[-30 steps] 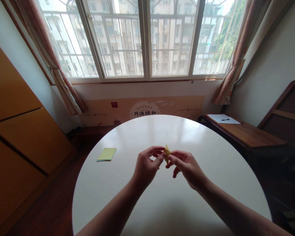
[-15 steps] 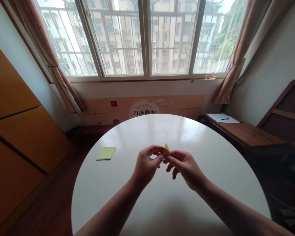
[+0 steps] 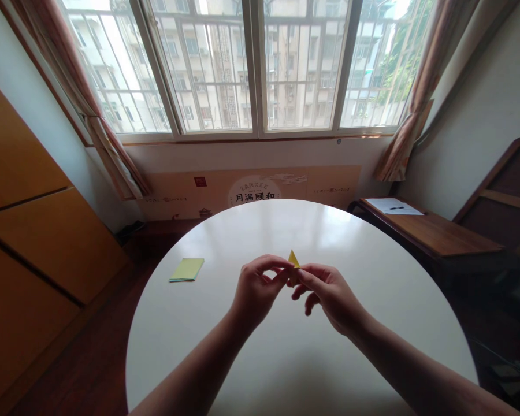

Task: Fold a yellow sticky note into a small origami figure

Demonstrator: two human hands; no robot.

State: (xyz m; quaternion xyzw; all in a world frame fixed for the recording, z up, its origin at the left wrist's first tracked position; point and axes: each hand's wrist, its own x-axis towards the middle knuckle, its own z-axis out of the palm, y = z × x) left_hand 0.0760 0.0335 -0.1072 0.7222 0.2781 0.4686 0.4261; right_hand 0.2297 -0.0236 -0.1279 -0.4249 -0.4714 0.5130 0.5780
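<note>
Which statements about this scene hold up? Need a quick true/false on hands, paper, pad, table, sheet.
1. The left hand and right hand both grip the yellow paper. True.
2. The yellow-green pad lies right of both hands. False: it lies left of them.
3. A pointed tip of the yellow paper shows above the fingers. True.
4. The round table is dark brown. False: white.
5. A dark slim object lies on the white sheet. True.

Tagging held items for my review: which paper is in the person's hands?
The small yellow folded paper, pinched by the left hand and right hand. The yellow-green pad lies on the round table, the white sheet on the wooden side table.
</note>
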